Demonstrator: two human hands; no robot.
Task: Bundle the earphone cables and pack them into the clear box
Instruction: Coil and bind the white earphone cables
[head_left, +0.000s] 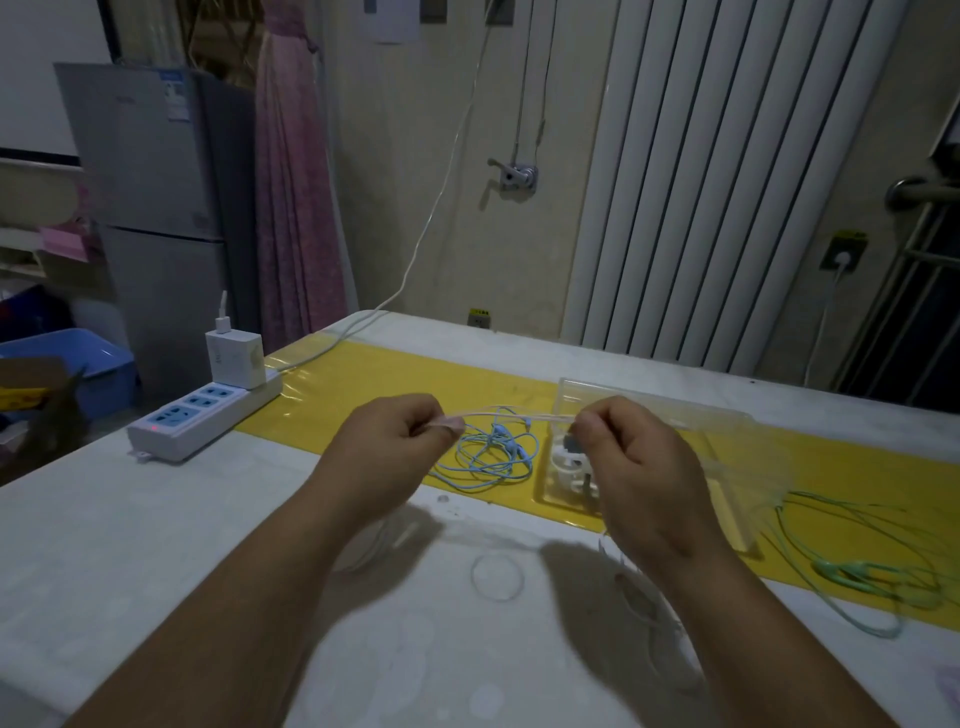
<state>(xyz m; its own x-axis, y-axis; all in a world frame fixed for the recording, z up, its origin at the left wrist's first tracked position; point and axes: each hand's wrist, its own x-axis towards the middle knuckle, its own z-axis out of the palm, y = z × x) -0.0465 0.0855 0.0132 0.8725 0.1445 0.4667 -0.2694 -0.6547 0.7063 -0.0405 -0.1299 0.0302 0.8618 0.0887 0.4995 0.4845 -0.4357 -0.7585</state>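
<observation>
Pinching a pale pink earphone cable (519, 414), the curled fingers of the left hand (400, 441) and right hand (639, 467) hold it stretched taut between them, probably so it can be folded into a bundle. Just beyond the fingers a blue cable (493, 454) is left loose on the counter (208, 519). The clear box (571, 387) is set behind the right fingers, a green cable (857, 571) farther out.

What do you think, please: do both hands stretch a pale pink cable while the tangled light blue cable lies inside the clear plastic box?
Not quite: the head view shows the tangled light blue cable on the yellow strip beside the clear plastic box, not inside it. The left hand and right hand do stretch the pale pink cable.
</observation>
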